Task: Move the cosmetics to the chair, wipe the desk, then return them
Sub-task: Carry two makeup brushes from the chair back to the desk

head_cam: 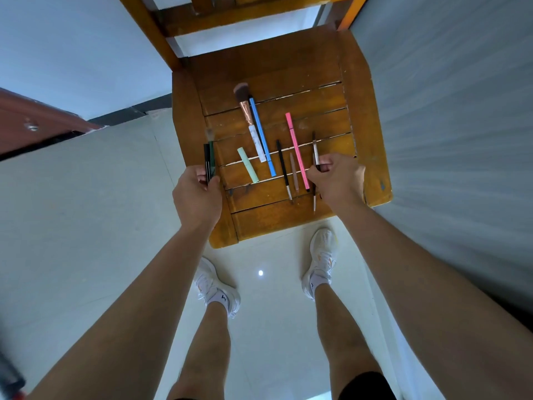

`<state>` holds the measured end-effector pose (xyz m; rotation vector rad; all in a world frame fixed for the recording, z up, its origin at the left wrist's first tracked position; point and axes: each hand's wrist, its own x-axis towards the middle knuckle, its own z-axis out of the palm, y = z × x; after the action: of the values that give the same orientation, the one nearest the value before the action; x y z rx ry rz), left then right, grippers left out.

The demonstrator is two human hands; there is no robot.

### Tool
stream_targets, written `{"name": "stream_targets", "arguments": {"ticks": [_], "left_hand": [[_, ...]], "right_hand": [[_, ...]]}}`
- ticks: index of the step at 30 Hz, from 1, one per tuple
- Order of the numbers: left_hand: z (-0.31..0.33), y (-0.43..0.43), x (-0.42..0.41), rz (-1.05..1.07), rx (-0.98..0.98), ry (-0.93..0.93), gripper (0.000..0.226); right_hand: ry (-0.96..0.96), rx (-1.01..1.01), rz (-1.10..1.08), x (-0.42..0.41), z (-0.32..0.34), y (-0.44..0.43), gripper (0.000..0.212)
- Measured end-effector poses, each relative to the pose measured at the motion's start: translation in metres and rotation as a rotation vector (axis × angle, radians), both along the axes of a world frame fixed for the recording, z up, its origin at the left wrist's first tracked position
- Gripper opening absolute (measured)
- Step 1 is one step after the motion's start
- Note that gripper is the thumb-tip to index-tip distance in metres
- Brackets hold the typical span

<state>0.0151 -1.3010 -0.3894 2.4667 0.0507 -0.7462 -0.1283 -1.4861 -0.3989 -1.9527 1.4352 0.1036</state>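
Note:
Several cosmetics lie on the slatted seat of a wooden chair [366, 116]: a big powder brush [247, 111], a blue pen [262, 137], a mint tube [248, 169], a black liner [282, 166], a brown pencil [294, 173] and a pink pen [297, 151]. My left hand [197, 194] grips a green-handled brush and a black pen [209, 157] at the seat's left edge. My right hand [337, 180] pinches a thin brown brush [315, 153] over the seat's right side. Another thin stick [314, 199] lies just under that hand.
The chair stands on a pale tiled floor [86, 212], its back toward the wall. A grey striped surface [461, 125] runs along the right. A dark red door [31, 122] is at the left. My feet in white shoes [323, 261] stand just before the chair.

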Motion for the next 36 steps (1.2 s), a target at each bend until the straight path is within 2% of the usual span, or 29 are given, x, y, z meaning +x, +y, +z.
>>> {"name": "stream_targets", "arguments": {"ticks": [7,11,15,22,29,32,36], "left_hand": [[0.061,0.006,-0.007,0.012,-0.118,-0.047,0.028],[0.138,0.003,-0.009,0.018,-0.188,-0.118,0.030],[0.235,0.006,-0.017,0.071,-0.267,-0.232,0.027],[0.386,0.061,-0.045,0.351,-0.355,-0.460,0.020],[0.483,0.182,-0.085,0.577,-0.394,-0.613,0.021],[0.512,0.257,-0.109,0.685,-0.385,-0.692,0.020],[0.545,0.397,-0.164,0.843,-0.362,-0.806,0.018]], "right_hand": [[-0.100,-0.003,-0.137,-0.012,0.044,-0.009,0.016],[-0.233,0.038,-0.108,-0.012,0.118,-0.009,0.026],[-0.414,0.074,-0.041,-0.003,0.204,-0.004,0.021],[-0.634,0.271,0.211,0.034,0.346,0.030,0.012],[-0.762,0.367,0.513,0.067,0.468,0.131,0.021],[-0.798,0.373,0.662,0.065,0.503,0.207,0.023],[-0.842,0.386,0.910,0.049,0.542,0.352,0.019]]}}
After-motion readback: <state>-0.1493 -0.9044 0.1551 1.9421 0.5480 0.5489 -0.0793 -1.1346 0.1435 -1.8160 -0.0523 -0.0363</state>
